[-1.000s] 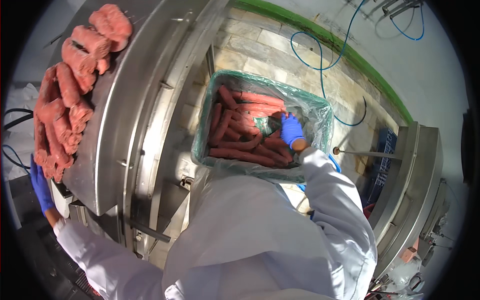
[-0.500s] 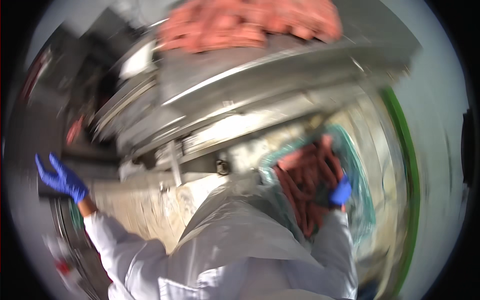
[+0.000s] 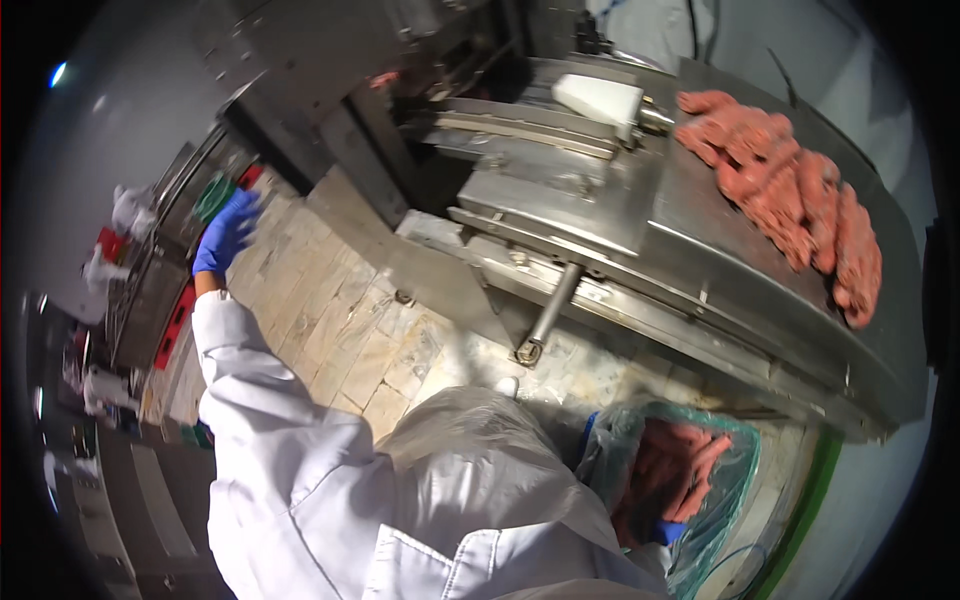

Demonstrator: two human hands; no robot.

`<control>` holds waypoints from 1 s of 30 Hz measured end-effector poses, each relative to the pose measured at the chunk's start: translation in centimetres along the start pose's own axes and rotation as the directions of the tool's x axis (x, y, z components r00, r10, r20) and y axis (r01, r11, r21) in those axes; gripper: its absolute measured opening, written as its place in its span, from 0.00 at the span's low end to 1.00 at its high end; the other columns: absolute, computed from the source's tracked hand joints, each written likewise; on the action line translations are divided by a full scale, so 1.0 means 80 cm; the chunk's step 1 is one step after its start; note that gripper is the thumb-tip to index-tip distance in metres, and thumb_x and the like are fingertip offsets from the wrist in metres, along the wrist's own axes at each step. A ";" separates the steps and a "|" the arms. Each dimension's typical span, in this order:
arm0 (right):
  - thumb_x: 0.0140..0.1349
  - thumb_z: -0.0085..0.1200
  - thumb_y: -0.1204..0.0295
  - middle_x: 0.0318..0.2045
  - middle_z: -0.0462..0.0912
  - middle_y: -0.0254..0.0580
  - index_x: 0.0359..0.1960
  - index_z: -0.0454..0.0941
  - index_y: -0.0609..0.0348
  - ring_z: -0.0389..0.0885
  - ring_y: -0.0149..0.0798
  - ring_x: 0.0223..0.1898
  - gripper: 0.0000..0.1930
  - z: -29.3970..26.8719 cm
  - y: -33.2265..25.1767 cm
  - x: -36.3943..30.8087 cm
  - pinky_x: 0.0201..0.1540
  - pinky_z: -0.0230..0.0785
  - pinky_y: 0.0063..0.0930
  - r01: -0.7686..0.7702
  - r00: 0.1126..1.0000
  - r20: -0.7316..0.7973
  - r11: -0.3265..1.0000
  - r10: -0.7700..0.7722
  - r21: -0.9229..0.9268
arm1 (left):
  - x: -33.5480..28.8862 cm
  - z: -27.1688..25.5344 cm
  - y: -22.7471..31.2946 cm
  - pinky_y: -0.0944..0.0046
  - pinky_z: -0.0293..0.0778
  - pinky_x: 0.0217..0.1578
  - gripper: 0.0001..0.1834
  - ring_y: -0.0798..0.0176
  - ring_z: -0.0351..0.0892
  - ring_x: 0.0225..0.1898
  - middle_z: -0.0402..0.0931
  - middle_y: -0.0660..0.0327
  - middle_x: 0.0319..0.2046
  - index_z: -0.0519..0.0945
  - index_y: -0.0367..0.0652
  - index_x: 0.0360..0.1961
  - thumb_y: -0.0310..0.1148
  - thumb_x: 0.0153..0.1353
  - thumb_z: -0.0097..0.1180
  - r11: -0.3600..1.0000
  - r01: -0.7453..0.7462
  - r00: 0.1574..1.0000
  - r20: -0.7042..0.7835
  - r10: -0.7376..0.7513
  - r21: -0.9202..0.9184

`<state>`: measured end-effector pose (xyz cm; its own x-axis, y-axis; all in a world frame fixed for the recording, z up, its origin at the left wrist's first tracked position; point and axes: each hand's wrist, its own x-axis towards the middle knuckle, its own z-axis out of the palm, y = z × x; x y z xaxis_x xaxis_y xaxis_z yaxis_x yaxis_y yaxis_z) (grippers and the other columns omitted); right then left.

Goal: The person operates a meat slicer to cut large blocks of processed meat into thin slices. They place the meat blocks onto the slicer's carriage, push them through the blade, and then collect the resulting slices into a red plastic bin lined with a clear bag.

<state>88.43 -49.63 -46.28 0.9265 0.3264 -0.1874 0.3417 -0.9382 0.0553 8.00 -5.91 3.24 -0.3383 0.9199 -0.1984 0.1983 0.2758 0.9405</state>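
My left hand (image 3: 228, 236), in a blue glove, is held out at the left with its fingers apart and nothing in them. My right hand (image 3: 668, 531), also blue-gloved, is down at the near side of a green crate (image 3: 748, 462) lined with clear plastic. Its fingers are mostly hidden by the crate's contents and my sleeve. Beside that hand lie long, pinkish-red pieces of meat (image 3: 688, 468) inside the crate. More lumpy strips of the same kind of meat (image 3: 770, 185) are heaped on the steel table (image 3: 690, 215) at the right.
A steel machine (image 3: 540, 200) with a white block (image 3: 600, 100) on it joins the table. A metal leg (image 3: 553, 312) stands on the tiled floor (image 3: 385, 350). Steel racks (image 3: 150, 300) with a green container (image 3: 213, 197) stand at the left; a green strip (image 3: 805, 500) edges the right wall.
My view has swung left, so table and crate sit further right and lower. My left hand shows higher in the picture, still open. My right hand remains at the crate.
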 end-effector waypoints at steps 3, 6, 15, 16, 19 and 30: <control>0.52 0.57 0.59 0.44 0.78 0.51 0.57 0.66 0.59 0.77 0.51 0.47 0.31 0.002 -0.028 0.004 0.50 0.70 0.42 0.065 0.992 0.096 0.987 -0.080 0.150 | 0.005 -0.080 -0.021 0.50 0.53 0.61 0.32 0.60 0.67 0.58 0.74 0.63 0.55 0.75 0.55 0.56 0.59 0.53 0.58 0.889 -0.158 0.912 -0.283 0.298 0.429; 0.52 0.57 0.58 0.44 0.78 0.52 0.56 0.67 0.59 0.76 0.51 0.48 0.30 0.005 -0.050 -0.003 0.50 0.70 0.41 -0.093 0.951 0.294 0.822 -0.094 0.562 | 0.056 -0.128 -0.006 0.57 0.57 0.63 0.36 0.58 0.65 0.63 0.70 0.58 0.60 0.69 0.46 0.62 0.47 0.54 0.64 0.653 -0.163 0.689 -0.388 0.612 0.739; 0.55 0.53 0.61 0.33 0.72 0.43 0.41 0.66 0.55 0.71 0.43 0.36 0.17 -0.009 -0.041 -0.054 0.41 0.67 0.35 -0.685 0.708 0.610 -0.138 -0.355 0.715 | 0.101 -0.080 0.022 0.62 0.53 0.66 0.39 0.61 0.60 0.66 0.64 0.55 0.64 0.62 0.36 0.66 0.35 0.56 0.64 0.837 -0.529 0.848 0.051 0.527 0.138; 0.55 0.53 0.62 0.30 0.70 0.41 0.38 0.66 0.54 0.70 0.41 0.33 0.14 -0.040 -0.041 -0.069 0.38 0.66 0.34 -0.680 0.715 0.595 -0.169 -0.368 0.713 | 0.117 -0.076 0.008 0.61 0.53 0.66 0.38 0.61 0.61 0.66 0.65 0.55 0.64 0.62 0.35 0.66 0.34 0.56 0.64 0.859 -0.504 0.864 0.028 0.503 0.094; 0.57 0.51 0.66 0.22 0.65 0.33 0.29 0.64 0.50 0.66 0.35 0.23 0.08 -0.096 -0.044 -0.118 0.30 0.65 0.30 -0.655 0.744 0.544 -0.260 -0.389 0.710 | 0.133 -0.082 -0.003 0.61 0.55 0.65 0.36 0.59 0.63 0.64 0.65 0.54 0.63 0.61 0.33 0.66 0.31 0.58 0.60 0.847 -0.528 0.849 0.005 0.529 0.070; 0.52 0.55 0.60 0.17 0.71 0.37 0.24 0.70 0.53 0.72 0.41 0.20 0.12 -0.166 0.022 -0.130 0.25 0.67 0.35 -0.544 0.835 0.533 -0.364 -0.140 0.756 | 0.177 -0.105 -0.044 0.67 0.57 0.60 0.33 0.65 0.67 0.60 0.70 0.62 0.60 0.65 0.38 0.65 0.34 0.59 0.58 0.882 -0.470 0.880 -0.096 0.466 -0.024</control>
<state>81.48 -53.15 -31.21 0.6414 0.3427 -0.6864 -0.7474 0.0770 -0.6599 -5.20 3.81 -0.54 -0.2937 0.9108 0.2901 0.3116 -0.1957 0.9298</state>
